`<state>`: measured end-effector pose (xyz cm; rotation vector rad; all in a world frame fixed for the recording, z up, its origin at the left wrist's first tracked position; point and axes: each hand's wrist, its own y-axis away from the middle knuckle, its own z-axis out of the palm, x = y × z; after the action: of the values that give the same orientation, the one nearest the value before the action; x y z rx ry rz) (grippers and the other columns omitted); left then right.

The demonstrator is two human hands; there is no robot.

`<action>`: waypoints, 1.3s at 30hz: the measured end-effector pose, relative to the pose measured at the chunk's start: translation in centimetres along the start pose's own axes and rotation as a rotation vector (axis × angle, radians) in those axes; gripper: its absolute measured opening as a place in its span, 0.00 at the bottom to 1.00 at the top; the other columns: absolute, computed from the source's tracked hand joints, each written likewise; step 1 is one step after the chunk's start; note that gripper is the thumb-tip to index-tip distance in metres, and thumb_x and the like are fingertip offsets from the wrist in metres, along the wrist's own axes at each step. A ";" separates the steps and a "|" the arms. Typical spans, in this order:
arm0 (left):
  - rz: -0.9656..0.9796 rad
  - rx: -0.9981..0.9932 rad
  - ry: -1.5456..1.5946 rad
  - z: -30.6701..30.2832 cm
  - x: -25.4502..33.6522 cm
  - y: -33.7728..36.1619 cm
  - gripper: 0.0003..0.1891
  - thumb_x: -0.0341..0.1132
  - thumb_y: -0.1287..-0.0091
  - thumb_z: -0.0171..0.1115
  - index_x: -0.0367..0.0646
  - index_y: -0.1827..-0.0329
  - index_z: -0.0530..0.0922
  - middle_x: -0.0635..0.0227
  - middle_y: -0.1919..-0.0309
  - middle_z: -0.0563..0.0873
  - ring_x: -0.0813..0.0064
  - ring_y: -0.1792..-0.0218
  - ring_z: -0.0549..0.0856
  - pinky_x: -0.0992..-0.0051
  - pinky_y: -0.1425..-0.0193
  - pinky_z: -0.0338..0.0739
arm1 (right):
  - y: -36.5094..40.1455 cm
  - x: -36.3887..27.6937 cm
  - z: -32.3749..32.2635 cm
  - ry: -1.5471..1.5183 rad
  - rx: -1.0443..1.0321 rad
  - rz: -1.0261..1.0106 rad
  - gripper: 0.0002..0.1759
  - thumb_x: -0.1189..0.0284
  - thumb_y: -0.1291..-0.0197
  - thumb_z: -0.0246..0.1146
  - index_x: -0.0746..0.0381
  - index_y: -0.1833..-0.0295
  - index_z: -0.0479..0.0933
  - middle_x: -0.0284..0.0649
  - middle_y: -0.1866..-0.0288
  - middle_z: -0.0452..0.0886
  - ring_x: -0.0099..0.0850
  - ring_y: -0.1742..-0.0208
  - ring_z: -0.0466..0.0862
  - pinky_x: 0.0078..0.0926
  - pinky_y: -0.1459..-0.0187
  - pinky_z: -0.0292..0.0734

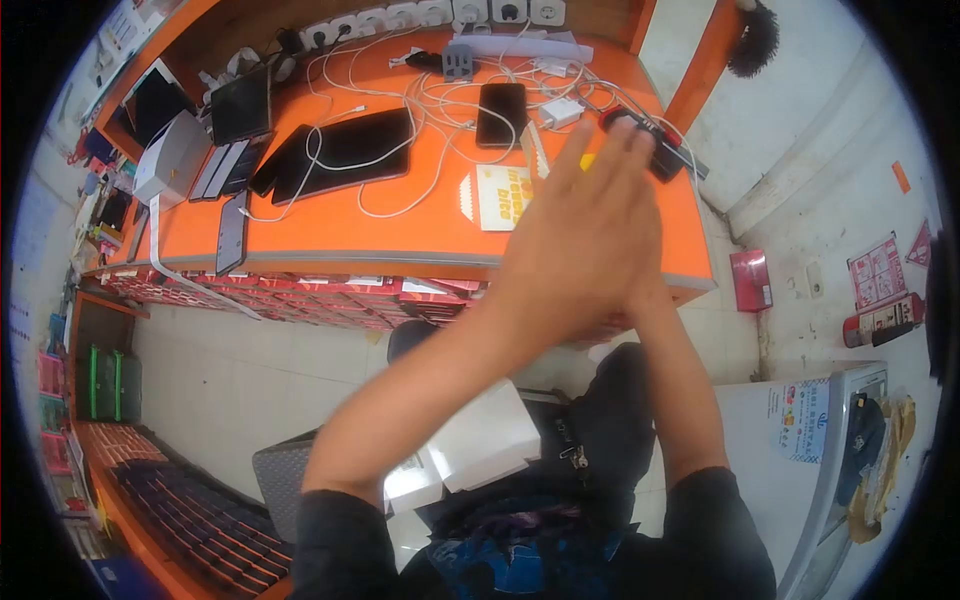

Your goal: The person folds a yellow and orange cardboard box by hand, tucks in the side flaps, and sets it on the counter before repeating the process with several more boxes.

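Observation:
My left hand is raised in front of the orange desk, its back toward me and its fingers stretched out side by side. Behind it is my right hand, meeting it near the palm; its fingers are mostly hidden. I see no object held between them. Past the fingertips lies a black and red tool-like item, partly covered. Just left of my left hand, a white and yellow paper packet with printed letters rests on the desk. An open white box sits at my lap, below my forearms.
The desk carries a black tablet, a dark phone, tangled white cables and a white charger. A label printer stands at left, a row of sockets behind. A white fridge-like cabinet is at my right.

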<state>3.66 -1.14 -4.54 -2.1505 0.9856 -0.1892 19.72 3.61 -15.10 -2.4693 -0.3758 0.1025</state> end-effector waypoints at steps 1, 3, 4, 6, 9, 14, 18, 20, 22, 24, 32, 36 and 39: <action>-0.016 -0.138 -0.165 2.2 -1.3 -0.5 0.24 0.43 0.26 0.66 0.36 0.34 0.86 0.47 0.24 0.81 0.52 0.16 0.73 0.42 0.10 0.56 | -0.2 0.2 -0.3 0.009 0.003 -0.003 0.35 0.40 0.19 0.57 0.41 0.15 0.74 0.67 0.15 0.68 0.61 0.20 0.74 0.61 0.35 0.77; -0.097 -0.532 -0.343 4.2 -3.3 -1.6 0.23 0.42 0.25 0.63 0.34 0.36 0.87 0.48 0.26 0.83 0.52 0.18 0.75 0.44 0.10 0.57 | -0.3 0.2 -0.8 0.061 -0.119 0.025 0.31 0.46 0.18 0.58 0.42 0.16 0.76 0.67 0.18 0.70 0.59 0.23 0.77 0.57 0.42 0.80; -0.164 -0.788 -0.360 4.1 -4.4 -1.6 0.23 0.41 0.25 0.62 0.34 0.36 0.87 0.48 0.27 0.84 0.53 0.19 0.75 0.45 0.10 0.57 | -0.3 0.1 -1.0 0.067 -0.114 0.029 0.31 0.46 0.18 0.58 0.42 0.16 0.76 0.67 0.18 0.70 0.59 0.23 0.77 0.57 0.42 0.80; -0.263 -0.861 -0.191 3.7 -6.5 -0.1 0.26 0.43 0.21 0.57 0.30 0.30 0.82 0.43 0.22 0.79 0.49 0.15 0.71 0.44 0.09 0.55 | -0.3 -0.4 -1.0 0.022 -0.029 0.062 0.30 0.46 0.17 0.57 0.43 0.17 0.77 0.67 0.18 0.70 0.58 0.25 0.78 0.55 0.43 0.81; -0.347 -0.564 0.082 7.9 -8.4 6.3 0.31 0.45 0.17 0.53 0.28 0.21 0.72 0.40 0.15 0.69 0.45 0.11 0.63 0.46 0.06 0.50 | -0.3 -0.7 -1.4 -0.007 -0.034 0.089 0.30 0.46 0.17 0.56 0.43 0.17 0.77 0.67 0.19 0.71 0.56 0.27 0.79 0.53 0.44 0.82; -0.421 -0.571 0.310 8.5 -9.5 8.7 0.39 0.49 0.14 0.47 0.29 0.10 0.55 0.43 0.08 0.56 0.47 0.08 0.54 0.54 0.04 0.47 | -0.4 -0.8 -1.5 0.020 -0.075 0.092 0.31 0.45 0.18 0.57 0.44 0.18 0.78 0.67 0.19 0.71 0.55 0.31 0.81 0.52 0.43 0.83; -0.351 -0.644 0.213 8.6 -10.0 8.1 0.40 0.51 0.13 0.47 0.31 0.08 0.52 0.45 0.07 0.54 0.50 0.07 0.51 0.56 0.04 0.47 | -0.6 -0.7 -1.7 0.036 -0.049 0.067 0.31 0.45 0.19 0.59 0.45 0.18 0.79 0.67 0.19 0.71 0.55 0.33 0.82 0.51 0.45 0.83; -0.332 -0.643 0.216 8.4 -10.2 8.0 0.40 0.52 0.13 0.47 0.32 0.08 0.53 0.46 0.07 0.53 0.50 0.07 0.50 0.56 0.04 0.46 | -0.7 -0.8 -1.9 0.026 -0.054 0.085 0.31 0.45 0.19 0.59 0.45 0.18 0.79 0.67 0.19 0.71 0.55 0.32 0.81 0.51 0.44 0.83; -0.303 -0.594 0.271 8.7 -10.7 8.3 0.40 0.53 0.13 0.48 0.33 0.08 0.55 0.45 0.08 0.55 0.50 0.07 0.51 0.55 0.04 0.45 | -0.6 -1.0 -2.0 0.017 -0.052 0.100 0.32 0.45 0.20 0.60 0.45 0.18 0.79 0.67 0.18 0.70 0.55 0.30 0.81 0.51 0.43 0.82; -0.314 -0.563 0.368 8.1 -11.4 8.6 0.39 0.50 0.13 0.50 0.33 0.08 0.55 0.44 0.08 0.57 0.49 0.07 0.52 0.54 0.04 0.45 | -0.3 -1.1 -2.0 -0.045 -0.089 0.152 0.32 0.45 0.20 0.60 0.44 0.18 0.78 0.65 0.16 0.69 0.55 0.28 0.79 0.54 0.38 0.79; -0.472 -0.017 0.360 1.2 -1.5 16.0 0.29 0.34 0.24 0.69 0.36 0.22 0.75 0.43 0.18 0.73 0.44 0.15 0.69 0.50 0.11 0.59 | 0.9 -0.9 -1.7 -0.104 0.059 0.175 0.34 0.44 0.21 0.62 0.45 0.16 0.77 0.60 0.15 0.66 0.59 0.21 0.67 0.66 0.23 0.60; -0.570 -0.504 0.664 -2.2 5.4 22.9 0.18 0.40 0.30 0.77 0.40 0.43 0.85 0.53 0.43 0.88 0.46 0.36 0.86 0.53 0.29 0.79 | 1.2 -0.6 -1.8 -0.165 0.148 0.181 0.35 0.45 0.21 0.62 0.47 0.16 0.76 0.58 0.13 0.64 0.62 0.16 0.63 0.73 0.18 0.52; -0.616 -0.891 0.774 -4.9 8.5 25.0 0.24 0.50 0.31 0.79 0.40 0.44 0.86 0.53 0.46 0.89 0.47 0.40 0.89 0.54 0.36 0.84 | 1.8 0.3 -1.2 -0.254 0.287 0.103 0.35 0.48 0.20 0.61 0.51 0.16 0.75 0.58 0.12 0.64 0.63 0.15 0.62 0.73 0.18 0.51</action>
<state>-7.26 -20.42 -19.64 -3.2831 0.8319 -1.1246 20.67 1.62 -15.25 -2.1937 -0.3162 0.4831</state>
